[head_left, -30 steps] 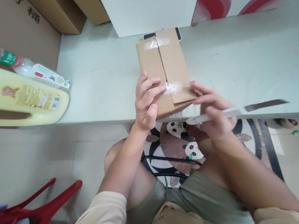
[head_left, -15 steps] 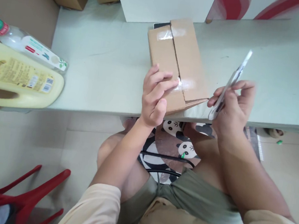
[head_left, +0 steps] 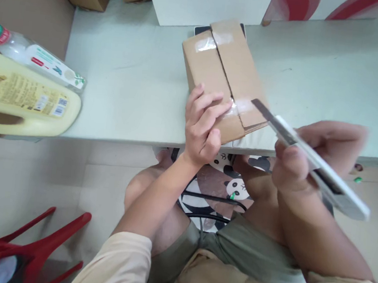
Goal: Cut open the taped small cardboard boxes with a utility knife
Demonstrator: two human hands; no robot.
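Note:
A small brown cardboard box (head_left: 213,67) lies at a slant on the table, with clear tape across the seam of its top flaps at two places. My left hand (head_left: 204,120) rests on its near left part, fingers spread over the top and one fingertip at the nearer tape. In my right hand (head_left: 305,158) is a white utility knife (head_left: 315,163), gripped between thumb and fingers. Its dark blade points up and left toward the box's near right corner. Whether the blade touches the cardboard I cannot tell.
A dark flat object (head_left: 200,29) shows behind the box, below a large white box (head_left: 206,4). On the left lie a yellow jug (head_left: 45,99) and a clear bottle (head_left: 16,47). The pale green tablecloth (head_left: 130,86) ends near my forearms. A red stool (head_left: 39,247) stands lower left.
The utility knife has swung from pointing up and right to pointing left over the box's corner. My left hand and the near end of the box have shifted slightly right.

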